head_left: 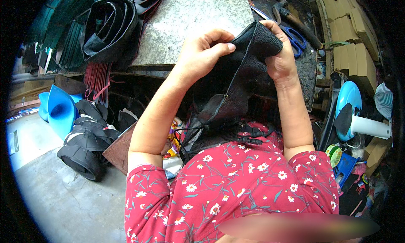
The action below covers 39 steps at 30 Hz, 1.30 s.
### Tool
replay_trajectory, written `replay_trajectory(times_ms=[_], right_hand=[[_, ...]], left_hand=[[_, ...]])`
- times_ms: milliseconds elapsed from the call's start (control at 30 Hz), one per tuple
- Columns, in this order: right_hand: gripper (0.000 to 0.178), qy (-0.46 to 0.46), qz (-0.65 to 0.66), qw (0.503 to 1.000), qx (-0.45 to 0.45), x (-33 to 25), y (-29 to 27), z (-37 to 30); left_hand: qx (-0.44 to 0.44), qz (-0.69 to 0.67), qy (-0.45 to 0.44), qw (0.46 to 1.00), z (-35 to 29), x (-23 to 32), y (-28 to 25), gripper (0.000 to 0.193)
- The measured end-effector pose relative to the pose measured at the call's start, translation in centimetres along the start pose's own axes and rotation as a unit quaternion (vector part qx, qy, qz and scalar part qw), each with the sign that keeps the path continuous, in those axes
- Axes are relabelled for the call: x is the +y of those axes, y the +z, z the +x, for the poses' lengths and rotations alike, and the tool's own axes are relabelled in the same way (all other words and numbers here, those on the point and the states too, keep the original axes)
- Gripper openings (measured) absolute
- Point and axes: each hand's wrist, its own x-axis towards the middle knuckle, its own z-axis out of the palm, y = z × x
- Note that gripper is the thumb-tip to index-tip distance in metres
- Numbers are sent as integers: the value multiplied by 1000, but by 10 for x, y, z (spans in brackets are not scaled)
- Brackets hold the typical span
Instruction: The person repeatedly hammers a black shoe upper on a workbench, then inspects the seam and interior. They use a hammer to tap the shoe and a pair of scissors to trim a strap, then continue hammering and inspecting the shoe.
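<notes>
Both my hands hold up a piece of black leather (228, 70) with a seam running down its middle. My left hand (206, 48) pinches its upper left edge between thumb and fingers. On the other side, my right hand (280, 59) grips the upper right part, where the leather folds over in front of the fingers. The lower end of the leather hangs down toward my lap. Just right of my right hand lies a pair of blue-handled scissors (295, 41), partly hidden behind it.
Beyond my hands is a pale speckled stone slab (190, 15). A hammer (297, 23) lies at the far right. Rolled black strips (110, 29) sit far left, above stacked black shaped pieces (86, 146) on the floor. A blue-and-white fan (358, 120) and cardboard pieces (354, 61) stand right.
</notes>
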Motion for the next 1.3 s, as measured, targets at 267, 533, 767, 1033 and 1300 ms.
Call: replay_trajectory(times_ms=[267,533,767,1033,1300], right_hand=[[16,-10,1,1000,-7,3,-4,3],[18,-9,19,1000,-15,4,-6,1],[17,-22,-3,999,-28,6,-8,4],[17,-45,-79,995,-40,6,-6,5],[30,-10,-146,988,43,4,12,-1]], left_hand=[[84,202,128,967,3,12,15,23],[30,246,92,965,6,17,12,22],[57,193,152,968,22,15,13,24],[-5,265,126,956,34,22,6,27],[-14,227,220,949,51,27,6,22]])
